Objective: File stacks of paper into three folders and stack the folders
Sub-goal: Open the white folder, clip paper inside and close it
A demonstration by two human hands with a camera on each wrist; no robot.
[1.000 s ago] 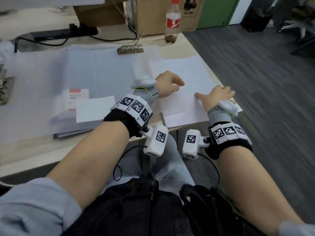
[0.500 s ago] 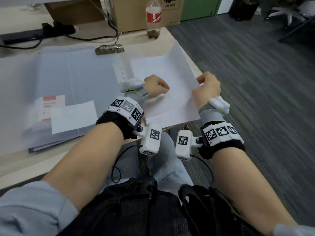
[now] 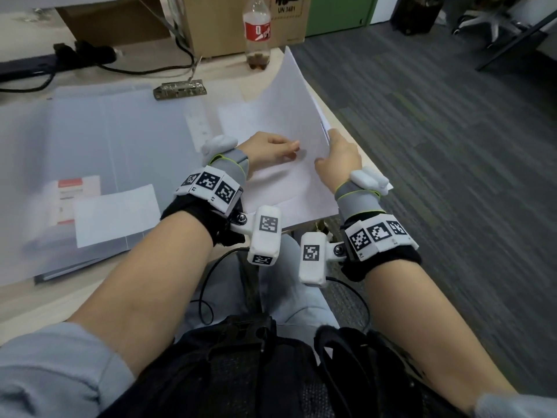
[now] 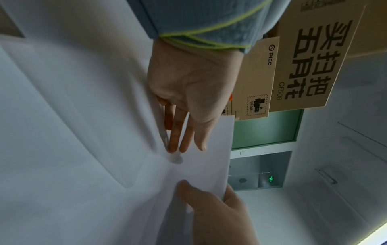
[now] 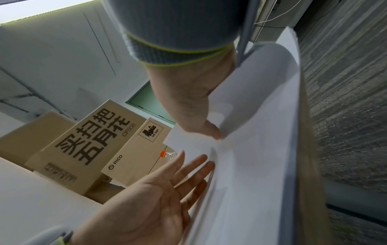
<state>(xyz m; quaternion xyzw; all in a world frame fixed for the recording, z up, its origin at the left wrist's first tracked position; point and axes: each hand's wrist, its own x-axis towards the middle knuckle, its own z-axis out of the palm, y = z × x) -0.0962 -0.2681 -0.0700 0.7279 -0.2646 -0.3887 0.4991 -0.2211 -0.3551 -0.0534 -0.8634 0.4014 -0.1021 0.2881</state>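
Note:
A stack of white paper (image 3: 289, 110) lies at the desk's right end, its right side lifted and tilted up. My right hand (image 3: 334, 152) grips that raised right edge, thumb on top (image 5: 209, 131). Beside it, my left hand (image 3: 280, 147) reaches across with straight fingers (image 4: 182, 140) touching the top sheet (image 4: 209, 167). An open translucent grey folder (image 3: 120, 140) lies flat to the left of the stack, with a metal clip (image 3: 180, 87) at its far edge. In the right wrist view the left hand (image 5: 178, 174) shows an open palm against the paper (image 5: 261, 149).
A loose white sheet (image 3: 114, 212) and a red-and-white label (image 3: 78, 194) lie on the folder's near part. A plastic bottle (image 3: 256, 31), cardboard boxes (image 3: 229, 25) and a black power strip (image 3: 60, 55) with cable stand at the back. The desk edge and grey carpet (image 3: 452, 146) are just right of the paper.
My right hand went from lying flat on the paper to gripping its right edge and raising it. My left hand's curled fingers straightened onto the sheet.

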